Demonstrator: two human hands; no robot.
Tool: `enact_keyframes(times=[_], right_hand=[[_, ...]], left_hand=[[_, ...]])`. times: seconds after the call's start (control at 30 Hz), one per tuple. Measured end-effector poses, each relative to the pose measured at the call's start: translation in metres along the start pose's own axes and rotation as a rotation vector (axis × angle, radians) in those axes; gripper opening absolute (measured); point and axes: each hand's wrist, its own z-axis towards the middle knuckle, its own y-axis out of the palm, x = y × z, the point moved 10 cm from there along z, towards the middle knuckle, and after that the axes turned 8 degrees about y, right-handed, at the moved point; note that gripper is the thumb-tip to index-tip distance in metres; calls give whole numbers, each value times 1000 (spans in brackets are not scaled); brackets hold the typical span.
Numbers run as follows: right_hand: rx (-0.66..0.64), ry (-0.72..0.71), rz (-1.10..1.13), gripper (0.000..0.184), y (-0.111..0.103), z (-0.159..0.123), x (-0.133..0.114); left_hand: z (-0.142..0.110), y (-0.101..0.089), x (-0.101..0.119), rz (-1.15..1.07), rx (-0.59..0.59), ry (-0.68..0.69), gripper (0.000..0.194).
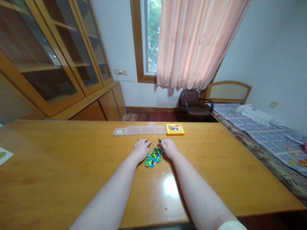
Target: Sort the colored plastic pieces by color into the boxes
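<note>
A loose pile of small building bricks (153, 158), mostly green, blue, white, yellow and brown, lies on the wooden table between my hands. My left hand (141, 150) rests at the upper left of the pile, fingers spread and stretched over the tabletop; what lies under the fingertips is partly hidden. At the upper right of the pile, my right hand (169, 148) is closed in a pinch, with a small dark piece (160, 140) at its fingertips. The kind of that piece is too small to make out. One tiny blue brick (153, 145) sits apart from the pile.
Beyond my hands stands a row of clear plastic trays (146, 130), with a yellow-orange box (175, 129) at its right end. A white sheet (5, 156) lies at the table's left edge. Past the table are a brown armchair (195, 103), a bed (263, 127) and glass-fronted cabinets (69, 41).
</note>
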Motion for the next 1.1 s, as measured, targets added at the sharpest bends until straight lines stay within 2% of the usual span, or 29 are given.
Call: enact_keyframes(times=[0.23, 0.33, 0.43, 0.6, 0.73, 0.87, 0.97, 1.1], right_hand=[[-6, 3, 138, 39, 0, -1, 1], [-48, -76, 133, 39, 4, -2, -8], [-106, -147, 104, 39, 10, -4, -17], [-29, -39, 18, 43, 2, 0, -6], [43, 12, 14, 41, -6, 2, 2], [48, 20, 35, 41, -5, 3, 5], [60, 42, 57, 42, -4, 5, 10], [115, 91, 71, 46, -7, 6, 19]], left_hand=[[2, 2, 20, -79, -47, 149, 42], [2, 6, 23, -114, -64, 192, 40], [4, 2, 18, -59, -21, 177, 36], [4, -10, 10, 51, 37, 106, 33], [4, -16, 7, 29, 60, 78, 33], [3, -13, 15, -43, 43, 149, 30], [2, -10, 23, -18, 18, 205, 29], [1, -9, 21, 48, 19, 184, 34]])
